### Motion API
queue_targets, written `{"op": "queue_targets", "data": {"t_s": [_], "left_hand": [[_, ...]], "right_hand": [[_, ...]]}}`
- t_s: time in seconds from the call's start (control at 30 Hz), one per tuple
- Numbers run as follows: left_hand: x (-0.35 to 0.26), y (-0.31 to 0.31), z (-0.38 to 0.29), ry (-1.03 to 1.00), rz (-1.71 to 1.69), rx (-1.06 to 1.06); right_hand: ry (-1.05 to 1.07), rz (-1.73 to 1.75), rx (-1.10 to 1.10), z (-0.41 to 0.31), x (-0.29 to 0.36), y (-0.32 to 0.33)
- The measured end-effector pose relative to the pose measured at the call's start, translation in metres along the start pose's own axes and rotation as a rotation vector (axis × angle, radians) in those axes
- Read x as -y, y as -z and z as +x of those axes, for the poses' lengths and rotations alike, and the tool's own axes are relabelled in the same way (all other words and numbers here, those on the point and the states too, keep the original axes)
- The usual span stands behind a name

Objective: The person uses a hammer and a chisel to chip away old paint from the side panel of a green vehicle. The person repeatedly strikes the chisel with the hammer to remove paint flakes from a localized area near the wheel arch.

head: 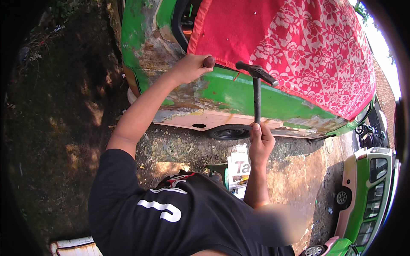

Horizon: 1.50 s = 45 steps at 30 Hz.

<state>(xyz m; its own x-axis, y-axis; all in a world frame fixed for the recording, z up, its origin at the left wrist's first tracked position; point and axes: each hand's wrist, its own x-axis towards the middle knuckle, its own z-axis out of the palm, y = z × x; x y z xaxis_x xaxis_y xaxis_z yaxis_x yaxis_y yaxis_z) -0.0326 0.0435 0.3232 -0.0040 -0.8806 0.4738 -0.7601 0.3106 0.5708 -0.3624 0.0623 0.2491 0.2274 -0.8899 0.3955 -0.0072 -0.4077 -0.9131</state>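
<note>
My left hand [189,69] is closed around a tool whose rounded brown handle end [209,62] points up towards me; its other end is hidden. That fist is in front of the side of a green van [237,88], just under a window corner. In my right hand [262,142] is a hammer [257,99], gripped low on its dark shaft. The hammer's head is raised, apart from the brown handle end and to its right. Around my left hand the van's paint is stripped to patchy grey and rusty brown. A red floral cloth [307,57] drapes over the van's windows.
Below the van's pink lower edge are a wheel [232,132] and debris-strewn ground [169,144]. A green stool [219,169] and a printed white sheet [238,163] are near my right forearm. Another green-and-pink van [358,204] and a motorcycle [368,136] stand right; a rusty white panel [77,246] lies lower left.
</note>
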Motion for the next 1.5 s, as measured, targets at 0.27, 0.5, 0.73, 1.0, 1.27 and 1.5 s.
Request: {"op": "queue_targets", "data": {"t_s": [0.27, 0.5, 0.73, 1.0, 1.27, 1.5], "left_hand": [[-0.005, -0.002, -0.001, -0.017, -0.003, -0.041], [-0.006, 0.006, 0.008, 0.016, 0.045, 0.056], [0.000, 0.001, 0.002, -0.023, 0.086, 0.039], [-0.008, 0.006, -0.008, -0.052, 0.021, 0.020], [0.015, 0.003, -0.014, 0.038, -0.177, -0.142], [0.023, -0.012, -0.025, -0.009, -0.234, -0.278]], "right_hand": [[0.323, -0.093, -0.026, -0.006, 0.032, -0.025], [0.131, -0.204, 0.055, -0.016, 0.019, -0.039], [0.186, -0.269, 0.028, -0.003, 0.034, -0.031], [0.254, -0.107, -0.054, -0.017, 0.032, -0.034], [0.001, -0.026, -0.053, -0.037, 0.025, -0.024], [-0.085, 0.018, -0.070, -0.046, 0.025, -0.020]]}}
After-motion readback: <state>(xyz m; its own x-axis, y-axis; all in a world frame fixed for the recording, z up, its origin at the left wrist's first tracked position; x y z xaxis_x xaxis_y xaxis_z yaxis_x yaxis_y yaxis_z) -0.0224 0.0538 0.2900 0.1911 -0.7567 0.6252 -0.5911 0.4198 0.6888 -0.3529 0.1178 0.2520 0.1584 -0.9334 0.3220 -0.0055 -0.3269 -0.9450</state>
